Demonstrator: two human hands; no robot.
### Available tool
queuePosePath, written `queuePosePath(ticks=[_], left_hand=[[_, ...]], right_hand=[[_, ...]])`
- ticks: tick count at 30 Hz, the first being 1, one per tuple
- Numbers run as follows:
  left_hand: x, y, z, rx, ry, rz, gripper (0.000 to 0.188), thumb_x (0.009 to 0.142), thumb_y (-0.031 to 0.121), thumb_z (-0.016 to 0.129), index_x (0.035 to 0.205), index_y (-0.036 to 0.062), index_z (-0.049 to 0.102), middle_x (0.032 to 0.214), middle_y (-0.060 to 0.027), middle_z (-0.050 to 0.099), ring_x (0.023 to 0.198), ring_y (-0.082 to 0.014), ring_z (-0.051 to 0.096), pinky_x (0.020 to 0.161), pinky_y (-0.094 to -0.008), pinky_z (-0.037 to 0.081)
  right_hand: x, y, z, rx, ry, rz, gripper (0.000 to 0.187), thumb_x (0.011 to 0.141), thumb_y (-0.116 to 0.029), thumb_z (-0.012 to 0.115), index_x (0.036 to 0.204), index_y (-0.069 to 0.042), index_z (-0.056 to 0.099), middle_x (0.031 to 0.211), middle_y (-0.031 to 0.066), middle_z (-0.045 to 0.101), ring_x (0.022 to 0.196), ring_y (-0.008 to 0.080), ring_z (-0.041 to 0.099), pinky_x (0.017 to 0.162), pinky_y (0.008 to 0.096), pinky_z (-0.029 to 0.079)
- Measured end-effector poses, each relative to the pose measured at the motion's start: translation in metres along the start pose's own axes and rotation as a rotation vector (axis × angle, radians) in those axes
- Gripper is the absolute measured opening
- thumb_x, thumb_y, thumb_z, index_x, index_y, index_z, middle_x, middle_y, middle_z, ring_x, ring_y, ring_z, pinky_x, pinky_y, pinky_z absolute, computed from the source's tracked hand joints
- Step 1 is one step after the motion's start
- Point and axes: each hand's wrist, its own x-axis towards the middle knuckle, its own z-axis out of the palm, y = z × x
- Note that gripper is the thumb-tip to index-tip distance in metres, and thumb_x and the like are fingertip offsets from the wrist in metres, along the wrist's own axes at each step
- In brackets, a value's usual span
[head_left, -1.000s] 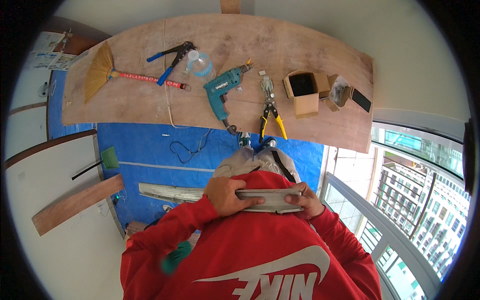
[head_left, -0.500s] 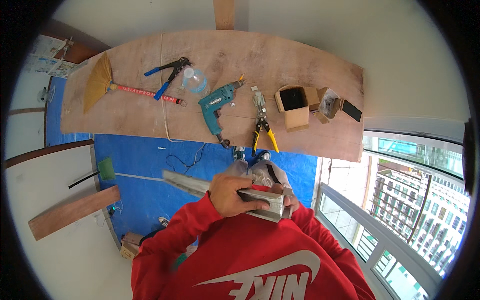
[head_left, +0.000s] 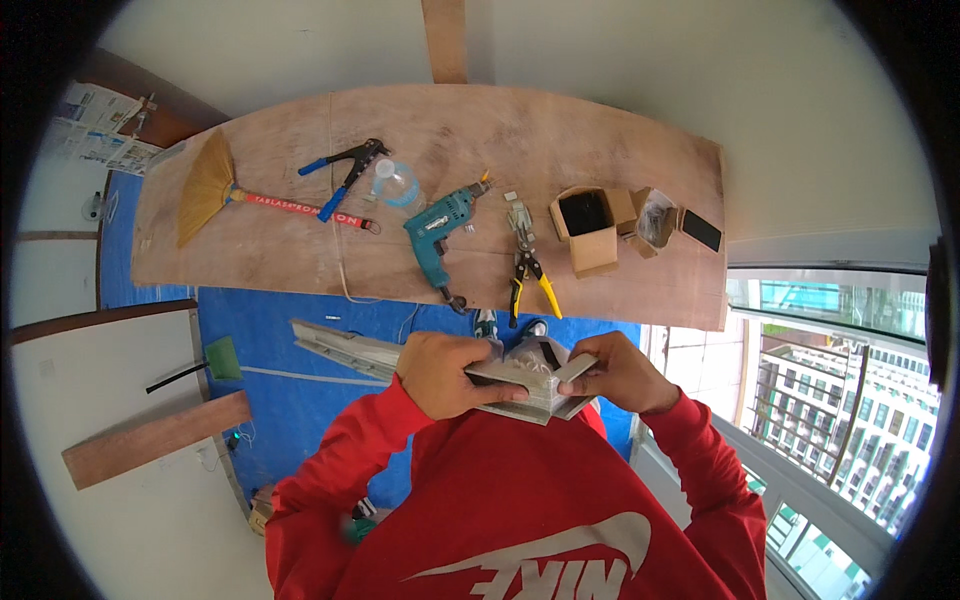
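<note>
- My left hand (head_left: 440, 375) is clamped on the short bent piece of grey sheet-metal channel (head_left: 525, 380), thumb on top, fingers under; it sits against my chest, above my red sleeves.
- My right hand (head_left: 625, 372) is closed on the far end of the same piece, pinching a small folded flap between thumb and fingertips; both grips tight, piece level.
- Step in hand, as I judge it: bending or checking the fold at the right end; the next move calls for a firm left anchor while the right works the flap, fingers kept off the cut edge.
- Below the hands: a long grey metal profile (head_left: 340, 345) on the blue floor sheet (head_left: 280, 390).
- Farther: plywood board (head_left: 620, 150) with yellow-handled snips (head_left: 528, 275), teal electric drill (head_left: 440, 230), open cardboard box (head_left: 585, 225), straw broom with red handle (head_left: 215, 185).
- Against the earlier frames: the piece was held flat and long across my chest, then turned; now its end faces right, and the hands sit closer together.
</note>
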Motion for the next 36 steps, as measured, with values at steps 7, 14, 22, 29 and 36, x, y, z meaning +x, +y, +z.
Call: queuePosePath(ticks=[7, 14, 22, 29, 36], left_hand=[[-0.011, 0.029, -0.029, 0.101, 0.057, -0.038, 0.063, 0.066, 0.064, 0.090, 0.062, 0.0093, 0.058, 0.053, -0.0079, 0.053, 0.047, -0.0303, 0.057, 0.048, -0.0401, 0.043], [0.003, 0.031, -0.009, -0.464, -0.026, 0.055, 0.063, 0.070, 0.068, 0.085, 0.065, 0.0090, 0.063, 0.056, -0.0106, 0.059, 0.049, -0.0311, 0.061, 0.050, -0.0395, 0.047], [0.005, 0.021, -0.026, 0.169, 0.066, -0.048, 0.071, 0.070, 0.071, 0.083, 0.058, 0.0080, 0.052, 0.052, -0.0124, 0.052, 0.048, -0.0344, 0.057, 0.047, -0.0415, 0.042], [-0.003, 0.019, -0.033, -0.025, 0.070, -0.011, 0.069, 0.068, 0.066, 0.087, 0.057, 0.0081, 0.052, 0.049, -0.0103, 0.049, 0.046, -0.0357, 0.054, 0.047, -0.0412, 0.042], [0.010, 0.010, -0.005, -0.526, -0.078, -0.028, 0.066, 0.071, 0.068, 0.084, 0.069, 0.0044, 0.066, 0.060, -0.0151, 0.061, 0.056, -0.0317, 0.064, 0.055, -0.0416, 0.047]], right_hand=[[-0.046, -0.015, 0.027, -0.059, 0.281, 0.016, 0.026, 0.083, -0.022, 0.089, 0.083, -0.001, 0.073, 0.070, -0.0018, 0.063, 0.063, 0.0096, 0.053, 0.059, 0.0294, 0.044], [0.002, 0.020, 0.066, 0.807, -0.255, -0.235, 0.053, 0.070, -0.046, 0.096, 0.090, -0.005, 0.069, 0.084, -0.0016, 0.065, 0.077, 0.0098, 0.059, 0.067, 0.0261, 0.044], [-0.021, -0.010, 0.012, -0.145, 0.294, 0.059, 0.034, 0.082, -0.019, 0.091, 0.095, -0.001, 0.064, 0.092, 0.0058, 0.069, 0.075, 0.0097, 0.063, 0.064, 0.0264, 0.052], [-0.003, 0.008, 0.042, 0.772, 0.104, -0.240, 0.035, 0.080, -0.019, 0.091, 0.097, -0.003, 0.066, 0.093, 0.0034, 0.071, 0.082, 0.0124, 0.067, 0.070, 0.0270, 0.052], [0.011, -0.013, 0.058, 0.796, -0.238, -0.231, 0.051, 0.079, -0.032, 0.092, 0.109, 0.003, 0.069, 0.094, 0.0070, 0.073, 0.086, 0.0147, 0.069, 0.077, 0.0273, 0.053]])
